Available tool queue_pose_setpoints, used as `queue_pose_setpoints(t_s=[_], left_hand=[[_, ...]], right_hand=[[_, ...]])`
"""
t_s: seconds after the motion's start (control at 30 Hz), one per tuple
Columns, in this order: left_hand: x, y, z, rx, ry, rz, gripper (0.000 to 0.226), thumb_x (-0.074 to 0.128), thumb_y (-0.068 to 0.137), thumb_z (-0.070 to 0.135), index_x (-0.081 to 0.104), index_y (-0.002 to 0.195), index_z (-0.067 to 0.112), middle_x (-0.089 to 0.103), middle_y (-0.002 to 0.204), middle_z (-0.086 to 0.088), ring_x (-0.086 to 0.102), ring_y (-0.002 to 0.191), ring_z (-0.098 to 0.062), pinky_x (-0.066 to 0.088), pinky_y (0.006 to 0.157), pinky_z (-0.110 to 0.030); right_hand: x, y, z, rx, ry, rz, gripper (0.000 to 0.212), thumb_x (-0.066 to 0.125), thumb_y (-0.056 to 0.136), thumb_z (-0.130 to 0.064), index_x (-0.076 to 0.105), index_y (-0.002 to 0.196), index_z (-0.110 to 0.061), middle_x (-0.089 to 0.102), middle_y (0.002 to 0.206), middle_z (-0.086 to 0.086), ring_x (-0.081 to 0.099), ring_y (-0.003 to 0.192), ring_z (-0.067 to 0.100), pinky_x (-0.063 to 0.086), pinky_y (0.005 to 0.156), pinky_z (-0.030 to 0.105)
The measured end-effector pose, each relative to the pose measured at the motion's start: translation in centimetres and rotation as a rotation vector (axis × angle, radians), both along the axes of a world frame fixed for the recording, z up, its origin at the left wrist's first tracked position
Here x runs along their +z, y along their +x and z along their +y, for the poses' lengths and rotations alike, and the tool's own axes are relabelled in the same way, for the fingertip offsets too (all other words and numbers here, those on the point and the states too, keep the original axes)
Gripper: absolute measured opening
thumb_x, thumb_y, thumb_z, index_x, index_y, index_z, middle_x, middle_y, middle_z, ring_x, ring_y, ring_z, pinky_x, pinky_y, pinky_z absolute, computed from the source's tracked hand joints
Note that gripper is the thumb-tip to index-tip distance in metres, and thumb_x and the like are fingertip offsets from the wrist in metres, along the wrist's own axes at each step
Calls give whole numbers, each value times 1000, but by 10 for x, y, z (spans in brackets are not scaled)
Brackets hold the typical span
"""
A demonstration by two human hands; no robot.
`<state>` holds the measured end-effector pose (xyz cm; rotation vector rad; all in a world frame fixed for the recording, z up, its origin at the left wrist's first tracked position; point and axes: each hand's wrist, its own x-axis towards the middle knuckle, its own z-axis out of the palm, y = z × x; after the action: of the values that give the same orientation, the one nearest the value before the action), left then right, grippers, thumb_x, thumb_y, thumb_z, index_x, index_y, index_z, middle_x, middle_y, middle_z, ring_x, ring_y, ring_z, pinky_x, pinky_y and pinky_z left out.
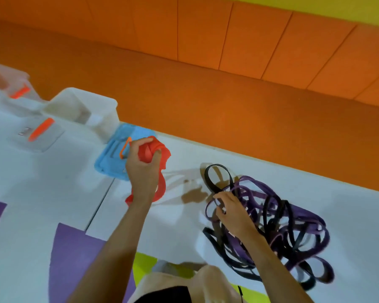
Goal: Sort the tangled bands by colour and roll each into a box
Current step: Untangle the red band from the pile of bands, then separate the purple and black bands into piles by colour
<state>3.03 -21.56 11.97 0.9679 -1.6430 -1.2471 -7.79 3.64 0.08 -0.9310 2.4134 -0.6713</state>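
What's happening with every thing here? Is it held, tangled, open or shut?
Red stretchy band: bunched up, gripped by the left hand.
Pile of purple and black bands: tangled on the white table.
Right hand: pinches a purple loop in the pile.
White plastic box: open, no lid.
Blue plastic lid with orange handle: lying flat.
Clear plastic box with orange handle: lid on.

Orange padded wall; white table; purple mat.
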Motion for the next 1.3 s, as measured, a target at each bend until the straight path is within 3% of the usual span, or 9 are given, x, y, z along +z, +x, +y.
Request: queue_pose_setpoints(t_s=[0.07, 0.2, 0.37, 0.5, 0.6, 0.73, 0.97, 1.13, 1.3], left_hand=[[-19, 1, -7, -74, 42, 1, 30, 74, 86, 7, 70, 114, 19, 67, 110, 32, 58, 113, 16, 42, 92, -2], [-46, 6, -23, -244, 88, -26, 34, 76, 81, 35, 67, 114, 34, 69, 116, 20, 64, 112, -2, 50, 88, -8], [-79, 3, -43, -404, 50, -180, 41, 80, 89, 24, 62, 122, 42, 66, 112, 32, 63, 111, 5, 46, 84, -3], [-124, 5, -60, -492, 85, -532, 85, 79, 94, 23, 28, 162, 25, 63, 125, 13, 65, 101, -11, 46, 76, -7], [-153, 16, -59, -613, 64, -902, 88, 69, 101, 36, 13, 167, 20, 53, 145, -14, 62, 121, -35, 56, 93, -41], [-170, 30, -40, -646, -196, -1294, 82, 51, 102, 63, 13, 167, 32, 17, 172, -14, 21, 157, -38, 28, 121, -61], [-154, 14, -15, -768, -355, -1168, 120, 69, 85, 68, -15, 164, 39, -5, 176, -8, -3, 163, -38, 8, 124, -73], [-142, -11, 22, -862, -447, -1080, 101, 66, 87, 65, 4, 164, 44, -4, 177, -6, -10, 163, -35, -1, 127, -67], [-144, -33, 74, -957, -398, -971, 70, 63, 96, 47, 35, 159, 35, 17, 173, -6, 8, 162, -33, 10, 128, -57]], right_hand=[[-3, 0, -12, -42, 28, -14, 37, 58, 102, -13, 57, 138, -23, 52, 145, -5, 51, 135, 17, 47, 113, 37], [-6, 9, -32, -103, 61, -9, 32, 59, 102, -15, 61, 134, -24, 57, 140, -6, 56, 130, 14, 49, 109, 32], [-13, 32, -55, -40, 103, -49, 28, 56, 103, -16, 64, 129, -23, 63, 126, -6, 64, 112, 12, 52, 101, 28], [-21, 46, -65, 4, 161, -30, 29, 56, 103, -19, 63, 131, -22, 61, 131, -5, 59, 122, 14, 46, 100, 25], [-21, 51, -66, 48, 193, -25, 27, 56, 104, -21, 63, 131, -23, 62, 133, -5, 58, 126, 13, 46, 106, 27], [-18, 51, -58, 18, 211, -4, 25, 57, 104, -20, 64, 127, -20, 61, 126, -4, 57, 118, 12, 49, 101, 29], [-7, 43, -36, -110, 192, 10, 21, 57, 101, -12, 69, 118, -16, 65, 120, -1, 62, 111, 16, 56, 93, 34], [-5, 28, 3, -218, 210, 15, 22, 56, 103, -18, 68, 121, -22, 63, 126, -4, 62, 114, 17, 56, 93, 35], [-12, 9, 63, -259, 243, 27, 34, 59, 101, -16, 63, 134, -20, 60, 136, -1, 55, 128, 23, 50, 103, 41]])
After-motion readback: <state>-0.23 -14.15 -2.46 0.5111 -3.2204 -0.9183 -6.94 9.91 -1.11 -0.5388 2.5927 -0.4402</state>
